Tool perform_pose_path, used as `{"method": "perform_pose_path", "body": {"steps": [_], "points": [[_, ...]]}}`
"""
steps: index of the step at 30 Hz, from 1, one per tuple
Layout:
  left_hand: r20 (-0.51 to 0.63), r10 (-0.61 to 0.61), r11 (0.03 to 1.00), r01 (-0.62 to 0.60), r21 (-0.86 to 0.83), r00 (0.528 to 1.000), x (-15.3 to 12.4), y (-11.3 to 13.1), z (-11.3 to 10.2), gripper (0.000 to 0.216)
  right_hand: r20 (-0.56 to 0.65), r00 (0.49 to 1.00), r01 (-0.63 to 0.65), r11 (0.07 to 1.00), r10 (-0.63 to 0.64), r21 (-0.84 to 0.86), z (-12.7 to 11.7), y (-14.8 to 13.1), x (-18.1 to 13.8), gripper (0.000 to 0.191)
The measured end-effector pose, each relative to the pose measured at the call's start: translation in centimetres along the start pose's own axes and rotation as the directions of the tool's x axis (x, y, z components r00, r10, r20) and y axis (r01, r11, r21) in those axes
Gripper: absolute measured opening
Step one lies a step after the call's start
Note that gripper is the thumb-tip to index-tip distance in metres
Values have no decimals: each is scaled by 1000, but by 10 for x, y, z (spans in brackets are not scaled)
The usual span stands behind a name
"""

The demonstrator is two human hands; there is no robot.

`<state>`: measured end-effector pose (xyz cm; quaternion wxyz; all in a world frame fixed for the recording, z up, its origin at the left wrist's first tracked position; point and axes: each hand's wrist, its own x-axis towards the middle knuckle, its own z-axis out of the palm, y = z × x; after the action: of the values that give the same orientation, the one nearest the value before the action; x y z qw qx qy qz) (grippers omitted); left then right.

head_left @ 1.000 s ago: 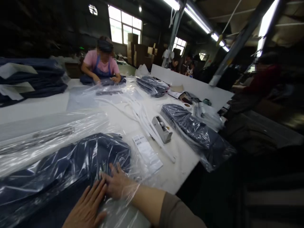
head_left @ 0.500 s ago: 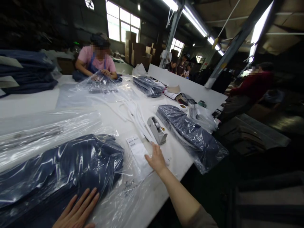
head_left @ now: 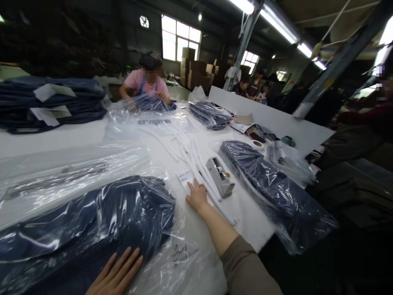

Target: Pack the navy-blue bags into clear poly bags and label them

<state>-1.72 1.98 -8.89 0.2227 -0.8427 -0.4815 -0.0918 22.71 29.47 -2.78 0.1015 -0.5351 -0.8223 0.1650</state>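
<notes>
The left grip (head_left: 118, 273) lies flat, clasping nothing, apparently steadying the long dark-blue fabric bundle in clear plastic (head_left: 129, 205) beneath; ahead, the half-curled right grip (head_left: 197, 196) covers a white printed paper sheet (head_left: 184, 177), pinch unclear.

By the far wall I see brown cartons (head_left: 193, 73) piled near a bright paned window (head_left: 180, 39). Strip lights (head_left: 278, 26) run overhead, past a slanting grey post (head_left: 245, 45). Across the table (head_left: 82, 134) sits or stands a co-worker (head_left: 150, 86) in pink; dark folded garments (head_left: 18, 98) lie stacked leftward.
</notes>
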Motion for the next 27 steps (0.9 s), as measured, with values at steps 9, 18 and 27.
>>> {"method": "perform_pose_path", "body": {"steps": [9, 18, 27], "points": [[85, -20, 1000, 22, -18, 996, 6, 2, -18, 70, 524, 850, -435, 638, 58, 635, -5, 28, -121, 85], [88, 59, 978, -40, -203, 994, -14, 32, -23, 64, 477, 812, -577, 580, 335, 575, 12, 73, -187, 20], [301, 65, 882, 86, -463, 952, -13, 66, -23, 68, -123, 945, 327, 908, -305, 260, -42, 20, -186, 45]]}}
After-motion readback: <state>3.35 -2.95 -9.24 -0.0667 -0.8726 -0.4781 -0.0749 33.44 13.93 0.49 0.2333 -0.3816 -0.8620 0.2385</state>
